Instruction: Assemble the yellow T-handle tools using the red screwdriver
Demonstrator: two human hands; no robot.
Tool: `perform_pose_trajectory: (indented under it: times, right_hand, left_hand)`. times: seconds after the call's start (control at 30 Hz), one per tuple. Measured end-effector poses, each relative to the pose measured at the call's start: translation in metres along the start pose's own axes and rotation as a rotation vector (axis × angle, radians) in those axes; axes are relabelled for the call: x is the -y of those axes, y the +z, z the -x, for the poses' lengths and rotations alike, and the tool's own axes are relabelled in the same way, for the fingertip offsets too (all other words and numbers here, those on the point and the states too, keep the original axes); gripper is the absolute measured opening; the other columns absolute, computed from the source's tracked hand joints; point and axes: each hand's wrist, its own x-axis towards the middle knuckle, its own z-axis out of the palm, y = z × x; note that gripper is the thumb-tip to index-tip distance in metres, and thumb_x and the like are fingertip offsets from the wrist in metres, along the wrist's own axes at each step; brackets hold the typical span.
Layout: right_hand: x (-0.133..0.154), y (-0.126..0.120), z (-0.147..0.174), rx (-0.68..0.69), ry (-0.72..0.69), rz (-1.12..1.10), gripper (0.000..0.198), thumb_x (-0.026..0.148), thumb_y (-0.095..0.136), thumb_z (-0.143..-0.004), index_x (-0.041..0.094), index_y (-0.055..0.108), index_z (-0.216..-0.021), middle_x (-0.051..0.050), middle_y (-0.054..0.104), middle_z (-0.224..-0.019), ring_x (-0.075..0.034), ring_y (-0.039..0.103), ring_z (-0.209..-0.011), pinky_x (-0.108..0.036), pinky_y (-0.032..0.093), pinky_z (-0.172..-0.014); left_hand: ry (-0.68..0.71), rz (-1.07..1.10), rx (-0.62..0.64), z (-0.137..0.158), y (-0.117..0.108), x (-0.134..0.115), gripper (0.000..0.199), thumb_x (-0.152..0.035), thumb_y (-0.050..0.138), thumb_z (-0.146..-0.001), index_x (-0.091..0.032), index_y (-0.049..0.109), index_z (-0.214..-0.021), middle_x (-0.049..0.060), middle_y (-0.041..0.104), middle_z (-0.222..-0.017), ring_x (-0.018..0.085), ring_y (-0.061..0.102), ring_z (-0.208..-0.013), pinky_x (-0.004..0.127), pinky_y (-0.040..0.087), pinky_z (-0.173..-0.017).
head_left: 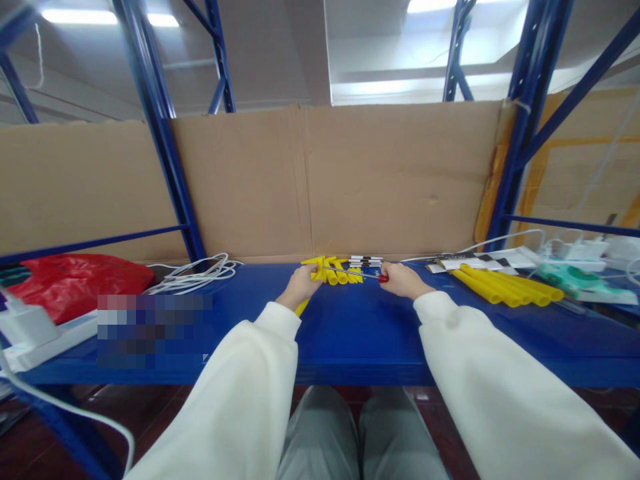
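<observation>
My right hand (401,280) is closed around the red handle of a screwdriver (384,276). Its thin metal shaft points left toward my left hand (301,285), which grips a yellow plastic tube piece (301,307). Part of that piece sticks out below the hand, and the rest is hidden by the fingers. Whether the screwdriver's tip touches the piece is too small to tell. Just behind the shaft lie several short yellow tubes (341,277). Black-and-white striped strips (365,261) lie beyond them, near the cardboard.
On the blue bench (360,333), long yellow tubes (505,287) lie at the right beside a green-and-white item (575,280). Coiled white cable (215,270), a red bag (83,283) and a power strip (55,343) are at the left. A cardboard wall (350,180) closes the back.
</observation>
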Motion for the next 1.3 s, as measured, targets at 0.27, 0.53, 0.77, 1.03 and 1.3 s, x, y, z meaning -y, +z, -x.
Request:
perform_pose_trajectory:
  times: [0.27, 0.53, 0.77, 1.03, 1.3]
  right_hand:
    - [0.001, -0.004, -0.001, 0.092, -0.040, -0.104, 0.012, 0.018, 0.056, -0.079, 0.016, 0.068, -0.079, -0.010, 0.073, -0.086, -0.020, 0.067, -0.079, -0.025, 0.043, -0.068]
    - [-0.001, -0.001, 0.000, 0.076, 0.019, -0.141, 0.012, 0.020, 0.065, -0.074, 0.018, 0.067, -0.086, -0.005, 0.072, -0.082, -0.017, 0.064, -0.073, -0.023, 0.039, -0.061]
    - [-0.002, -0.001, -0.001, 0.107, -0.019, -0.194, 0.005, 0.017, 0.061, -0.075, 0.017, 0.065, -0.073, -0.006, 0.070, -0.077, -0.017, 0.063, -0.071, -0.023, 0.040, -0.062]
    - [-0.004, 0.002, -0.002, 0.078, 0.000, -0.259, 0.012, 0.014, 0.063, -0.072, 0.017, 0.065, -0.084, -0.006, 0.071, -0.082, -0.017, 0.064, -0.074, -0.023, 0.041, -0.063]
    - [-0.003, 0.003, 0.000, 0.086, 0.033, -0.233, 0.010, 0.015, 0.065, -0.071, 0.018, 0.063, -0.080, -0.003, 0.069, -0.075, -0.016, 0.063, -0.067, -0.023, 0.039, -0.059]
  left_hand:
    - [0.003, -0.157, 0.055, 0.003, -0.002, -0.007, 0.033, -0.010, 0.075, -0.070, -0.013, 0.075, -0.103, 0.013, 0.074, -0.113, 0.027, 0.070, -0.099, 0.035, 0.051, -0.092]
    - [0.022, -0.243, 0.092, 0.003, -0.002, -0.009, 0.037, -0.012, 0.071, -0.075, -0.014, 0.072, -0.112, 0.012, 0.073, -0.118, 0.025, 0.070, -0.100, 0.032, 0.052, -0.091]
    - [0.031, -0.220, 0.087, 0.001, 0.000, -0.005, 0.040, -0.012, 0.071, -0.075, -0.014, 0.071, -0.115, 0.012, 0.072, -0.120, 0.023, 0.070, -0.101, 0.031, 0.052, -0.091]
    - [0.025, -0.231, 0.098, 0.003, -0.001, -0.008, 0.039, -0.011, 0.070, -0.076, -0.011, 0.071, -0.116, 0.014, 0.071, -0.120, 0.025, 0.070, -0.103, 0.032, 0.052, -0.091]
    - [0.042, -0.233, 0.074, 0.006, -0.003, -0.014, 0.037, -0.008, 0.071, -0.074, -0.013, 0.073, -0.110, 0.013, 0.073, -0.117, 0.027, 0.069, -0.106, 0.035, 0.052, -0.096]
